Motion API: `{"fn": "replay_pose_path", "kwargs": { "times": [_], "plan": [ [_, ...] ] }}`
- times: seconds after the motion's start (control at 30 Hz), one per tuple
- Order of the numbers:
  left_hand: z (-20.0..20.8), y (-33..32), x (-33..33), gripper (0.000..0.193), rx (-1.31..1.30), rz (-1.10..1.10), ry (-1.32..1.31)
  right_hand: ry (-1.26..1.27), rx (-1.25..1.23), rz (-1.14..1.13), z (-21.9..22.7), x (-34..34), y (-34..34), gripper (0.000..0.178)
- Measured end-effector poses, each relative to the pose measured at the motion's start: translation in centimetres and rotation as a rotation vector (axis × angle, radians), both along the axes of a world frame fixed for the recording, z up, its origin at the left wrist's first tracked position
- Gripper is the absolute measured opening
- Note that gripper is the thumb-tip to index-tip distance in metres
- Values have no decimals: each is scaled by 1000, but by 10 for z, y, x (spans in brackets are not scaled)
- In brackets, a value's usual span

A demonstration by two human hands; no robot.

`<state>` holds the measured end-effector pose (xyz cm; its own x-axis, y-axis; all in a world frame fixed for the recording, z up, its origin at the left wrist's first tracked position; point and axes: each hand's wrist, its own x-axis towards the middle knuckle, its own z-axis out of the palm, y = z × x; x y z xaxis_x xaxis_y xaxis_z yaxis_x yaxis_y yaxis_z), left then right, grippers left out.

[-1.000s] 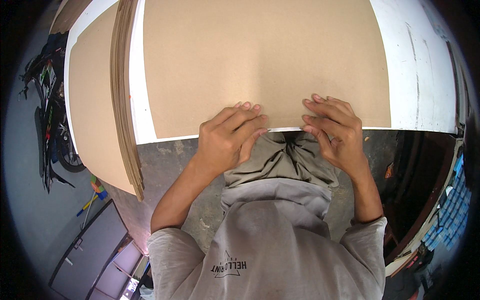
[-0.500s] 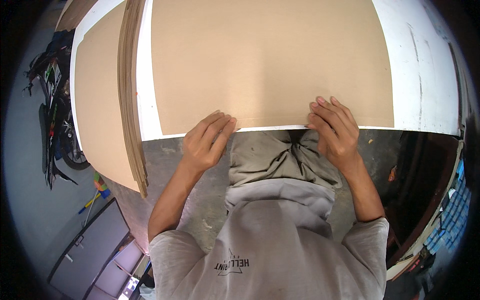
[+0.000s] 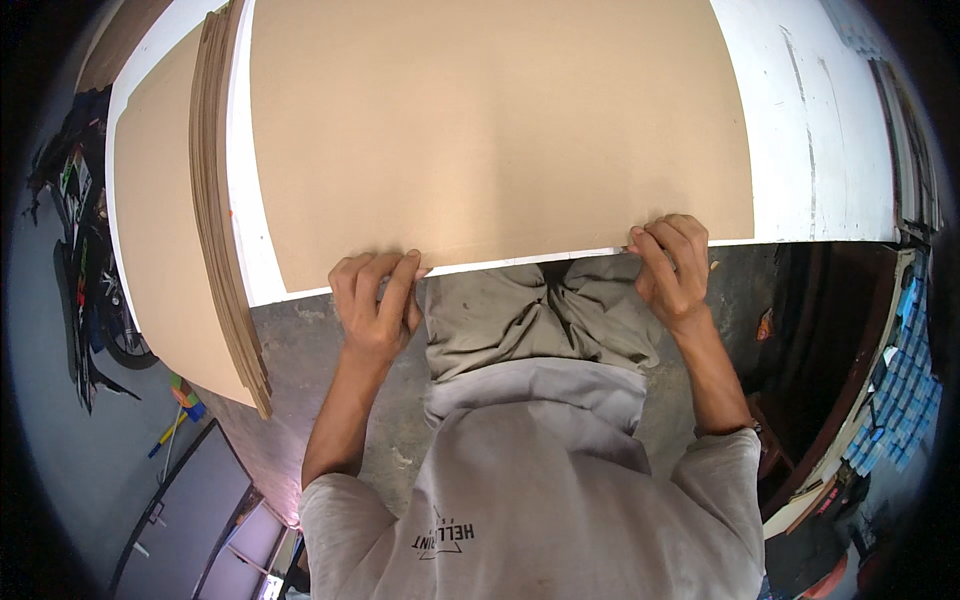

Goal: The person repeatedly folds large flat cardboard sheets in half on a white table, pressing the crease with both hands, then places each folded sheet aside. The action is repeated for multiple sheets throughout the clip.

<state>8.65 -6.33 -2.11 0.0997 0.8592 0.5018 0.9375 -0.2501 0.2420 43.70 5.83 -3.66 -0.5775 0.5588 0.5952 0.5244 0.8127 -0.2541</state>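
A large brown cardboard sheet [image 3: 500, 130] lies flat on the white tabletop [image 3: 825, 160] in front of me. My left hand [image 3: 376, 300] is closed at the sheet's near edge, left of the middle, with bent fingertips on the board. Near the sheet's right front corner, my right hand [image 3: 676, 268] also grips the edge, its fingers curled over the top. What lies under both hands' fingers is partly hidden.
To the left, a stack of cardboard sheets [image 3: 160, 230] stands on the table and juts past its front edge. A motorcycle [image 3: 95, 270] is beyond it. A blue-patterned stack [image 3: 895, 380] sits at the far right, beside a dark opening under the table.
Both hands' fingers have curled more tightly onto the near edge; before, they lay straighter on the sheet. My left hand sits farther left along the edge. The whole view has shifted and tilted slightly.
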Motion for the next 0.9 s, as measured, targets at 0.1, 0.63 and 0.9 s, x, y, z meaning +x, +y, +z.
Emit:
{"fn": "replay_pose_path", "kwargs": {
  "times": [0.1, 0.63, 0.9],
  "plan": [
    [1, 3, 1, 21, -4, -8, -30, 27, -45, -20, 2, -5, 0, 33],
    [40, 42, -21, 23, -589, -31, -218, -136, -530, 48, 42, -5, 40, 27],
    [25, 47, -2, 89, -606, 110, -11, -375, -489, -92, 49, -21, 39, 58]
  ]
}}
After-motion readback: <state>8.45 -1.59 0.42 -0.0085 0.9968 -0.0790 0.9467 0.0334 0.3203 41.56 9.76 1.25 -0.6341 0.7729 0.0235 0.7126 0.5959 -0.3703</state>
